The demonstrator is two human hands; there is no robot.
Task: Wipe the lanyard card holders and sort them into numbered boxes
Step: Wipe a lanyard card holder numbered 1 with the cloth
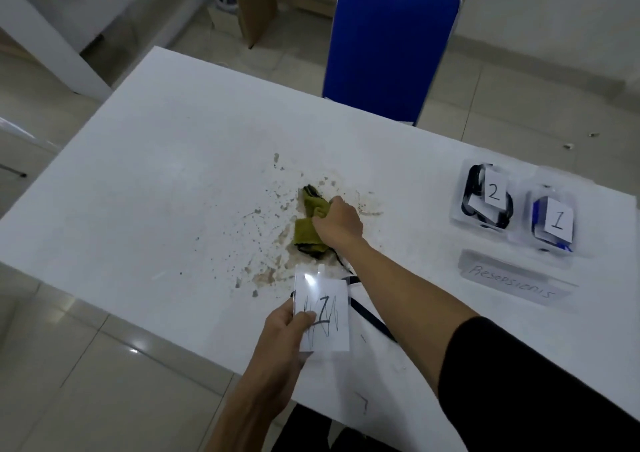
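Left hand (284, 330): pinched the card holder (322, 316) by its lower edge, thumb on its face.
Right hand (337, 223): fingers curled round the green cloth (308, 230) on the table (156, 174).

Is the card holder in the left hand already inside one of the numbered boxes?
No, the left hand holds the card holder over the near table edge, far from the boxes marked 2 and 1.
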